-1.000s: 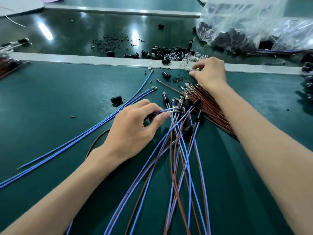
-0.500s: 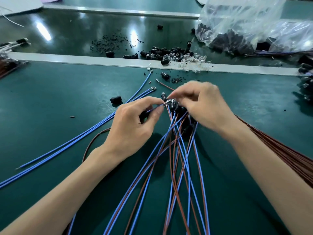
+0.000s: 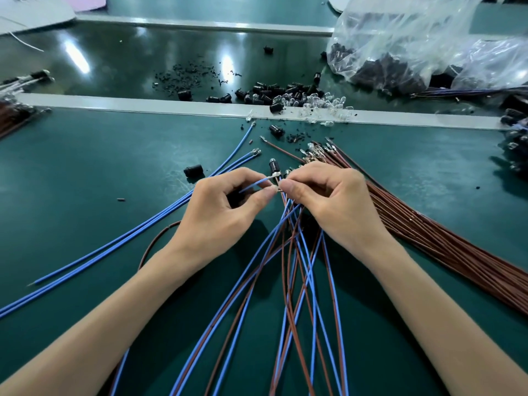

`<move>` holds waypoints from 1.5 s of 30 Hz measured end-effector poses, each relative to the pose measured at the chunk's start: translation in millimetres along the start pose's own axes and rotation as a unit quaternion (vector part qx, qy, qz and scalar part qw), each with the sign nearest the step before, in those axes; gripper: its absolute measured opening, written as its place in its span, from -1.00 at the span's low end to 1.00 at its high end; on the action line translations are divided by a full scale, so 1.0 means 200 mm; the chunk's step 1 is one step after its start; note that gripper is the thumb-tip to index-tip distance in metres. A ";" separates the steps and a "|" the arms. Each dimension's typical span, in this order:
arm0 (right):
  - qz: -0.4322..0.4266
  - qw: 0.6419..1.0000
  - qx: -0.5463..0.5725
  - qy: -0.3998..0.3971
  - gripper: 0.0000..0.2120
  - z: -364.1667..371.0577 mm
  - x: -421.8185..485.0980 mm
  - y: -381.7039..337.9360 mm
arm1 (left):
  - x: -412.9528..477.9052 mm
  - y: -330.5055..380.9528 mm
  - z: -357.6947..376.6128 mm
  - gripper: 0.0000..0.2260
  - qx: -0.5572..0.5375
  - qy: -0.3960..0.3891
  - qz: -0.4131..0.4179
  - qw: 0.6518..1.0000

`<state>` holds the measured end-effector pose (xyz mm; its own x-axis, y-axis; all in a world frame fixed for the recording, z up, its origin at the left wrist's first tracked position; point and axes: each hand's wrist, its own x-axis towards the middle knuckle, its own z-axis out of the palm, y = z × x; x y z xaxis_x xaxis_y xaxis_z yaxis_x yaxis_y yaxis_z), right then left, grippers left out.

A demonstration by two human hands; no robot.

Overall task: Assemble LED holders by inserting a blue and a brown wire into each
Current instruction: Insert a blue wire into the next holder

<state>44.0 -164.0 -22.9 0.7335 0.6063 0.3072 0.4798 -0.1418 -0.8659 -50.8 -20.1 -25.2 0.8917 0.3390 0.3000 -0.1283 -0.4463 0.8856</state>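
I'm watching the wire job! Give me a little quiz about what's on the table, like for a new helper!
1. True or false: the left hand pinches a blue wire.
2. The brown wire bundle lies: A) right of the right hand, B) in a cardboard box, C) under the left hand.
3. Fill in: the clear LEDs lie next to a pile of ____ holders.
Key: 1 true; 2 A; 3 black.

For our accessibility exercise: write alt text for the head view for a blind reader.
Over a green table, the left hand pinches a blue wire and the right hand pinches a metal tip beside it. Brown wires lie to the right, black holders behind.
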 end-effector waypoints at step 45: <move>-0.031 0.996 0.079 0.016 -0.78 0.04 -0.02 -0.01 | 0.01 0.02 -0.02 -0.77 -0.029 -0.015 -0.049 0.998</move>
<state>35.5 -159.4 -26.2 0.7205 0.5845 0.3730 0.4450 0.0227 -0.8952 -51.8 -17.8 -18.6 0.9140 0.3528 0.2004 -0.0635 -0.3636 0.9294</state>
